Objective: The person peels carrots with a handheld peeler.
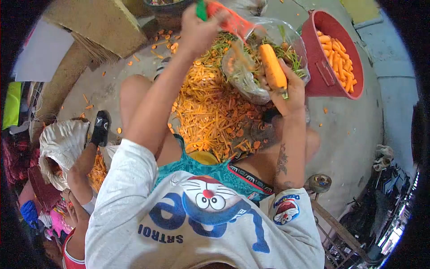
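Observation:
My left hand point(199, 31) is closed around a long, flat red tool point(233, 22) with a green end, smeared by motion; I cannot tell its exact kind. It reaches over the far rim of a clear plastic bag point(251, 92) full of green carrot tops point(293, 58). My right hand point(289, 87) grips a thick orange carrot point(272, 67), tilted with its greenish stem end toward me. The carrot overlaps the bag in this view. Between my legs spreads a big heap of orange peelings point(201, 112) and cut carrot slices.
A red tub point(311, 67) of peeled carrots point(340, 62) leans at the right. Cardboard point(94, 22) stands at the upper left. Another person's foot in a black shoe point(101, 127) shows at the left, near a white sack point(62, 145). A metal frame point(340, 228) sits at the lower right.

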The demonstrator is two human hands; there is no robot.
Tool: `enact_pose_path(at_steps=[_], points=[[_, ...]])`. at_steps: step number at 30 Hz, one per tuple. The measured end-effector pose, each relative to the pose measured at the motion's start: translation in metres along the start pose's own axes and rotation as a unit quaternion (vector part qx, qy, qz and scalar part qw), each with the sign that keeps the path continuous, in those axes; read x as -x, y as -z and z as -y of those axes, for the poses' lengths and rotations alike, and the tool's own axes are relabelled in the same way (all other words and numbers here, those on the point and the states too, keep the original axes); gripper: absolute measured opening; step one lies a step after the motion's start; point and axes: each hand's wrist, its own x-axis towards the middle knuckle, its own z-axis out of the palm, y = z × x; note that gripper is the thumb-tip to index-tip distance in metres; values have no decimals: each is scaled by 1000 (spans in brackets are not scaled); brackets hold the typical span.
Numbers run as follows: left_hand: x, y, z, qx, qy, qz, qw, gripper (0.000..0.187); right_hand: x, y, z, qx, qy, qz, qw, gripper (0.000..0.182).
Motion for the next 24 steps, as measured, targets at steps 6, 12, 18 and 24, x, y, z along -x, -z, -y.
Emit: enact_pose_path(at_steps=[6, 12, 18, 24], points=[[25, -12, -4, -181, -73, 121, 973, 13, 6, -12, -5, 43, 41, -120, 991, 32], [30, -25, -5, -86, -113, 44, 989, 18, -4, 4, -6, 27, 51, -76, 995, 38], [0, -3, 2, -105, -84, 26, 991, 14, 9, -10, -1, 60, 9, -65, 996, 38], [43, -36, -7, -93, -165, 73, 979, 13, 1, -21, -4, 44, 39, -88, 994, 42]])
